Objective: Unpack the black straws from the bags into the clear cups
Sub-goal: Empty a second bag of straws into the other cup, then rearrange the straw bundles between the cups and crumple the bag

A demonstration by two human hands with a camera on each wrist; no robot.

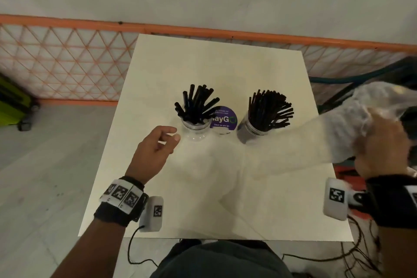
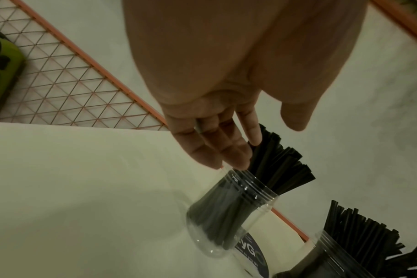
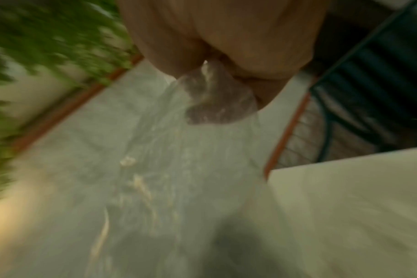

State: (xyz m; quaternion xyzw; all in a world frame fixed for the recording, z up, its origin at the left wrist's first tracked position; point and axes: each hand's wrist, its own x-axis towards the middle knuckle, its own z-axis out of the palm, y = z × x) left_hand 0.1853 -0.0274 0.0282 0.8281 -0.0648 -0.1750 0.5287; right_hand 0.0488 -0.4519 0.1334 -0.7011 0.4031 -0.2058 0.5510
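Note:
Two clear cups stand mid-table, each packed with black straws: the left cup (image 1: 195, 127) (image 2: 229, 212) and the right cup (image 1: 256, 128) (image 2: 341, 263). My left hand (image 1: 155, 144) (image 2: 226, 146) hovers just left of the left cup with fingers loosely extended, holding nothing; its fingertips (image 2: 240, 163) are near the rim. My right hand (image 1: 381, 146) (image 3: 217, 90) grips a clear empty plastic bag (image 1: 316, 140) (image 3: 183, 178) at the table's right edge; the bag trails blurred across the table toward its middle.
The white table (image 1: 158, 198) carries a round purple sticker (image 1: 223, 119) between the cups. An orange mesh fence (image 1: 67, 61) runs behind. A green case (image 1: 11, 101) sits on the floor at left; cables (image 1: 352, 262) hang at right.

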